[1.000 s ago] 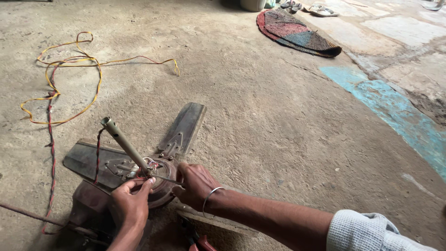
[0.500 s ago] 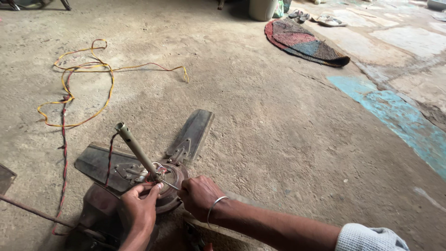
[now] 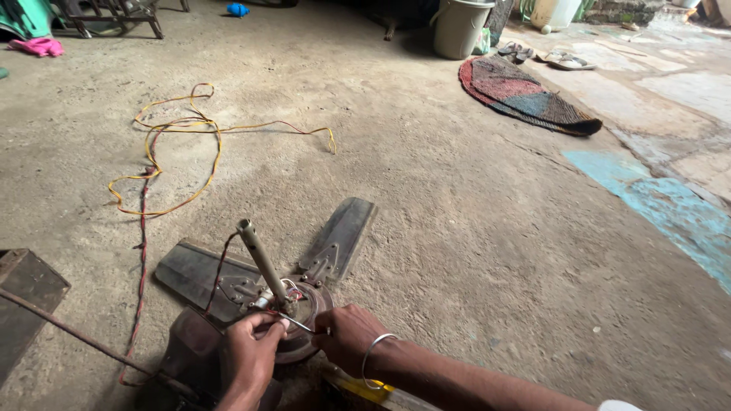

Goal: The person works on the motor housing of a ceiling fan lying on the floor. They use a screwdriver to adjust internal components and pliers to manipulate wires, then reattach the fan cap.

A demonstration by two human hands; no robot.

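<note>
A dusty ceiling fan lies on the concrete floor, its brown motor hub (image 3: pixel 304 301) at the bottom middle with dark blades (image 3: pixel 340 237) spreading out and a grey down rod (image 3: pixel 259 261) sticking up at a slant. My left hand (image 3: pixel 250 354) pinches thin wires at the base of the rod. My right hand (image 3: pixel 349 336), with a metal bangle on the wrist, grips a thin metal tool or wire whose tip points at the hub.
A tangle of yellow and red wire (image 3: pixel 171 148) runs across the floor at the left. A dark box (image 3: pixel 23 293) sits at the left edge. Farther back are a striped mat (image 3: pixel 525 95), a grey bucket (image 3: pixel 458 29), sandals and a chair frame.
The view has tilted up, so more of the far floor shows. Both hands stay at the fan hub, with only small shifts of the fingers.
</note>
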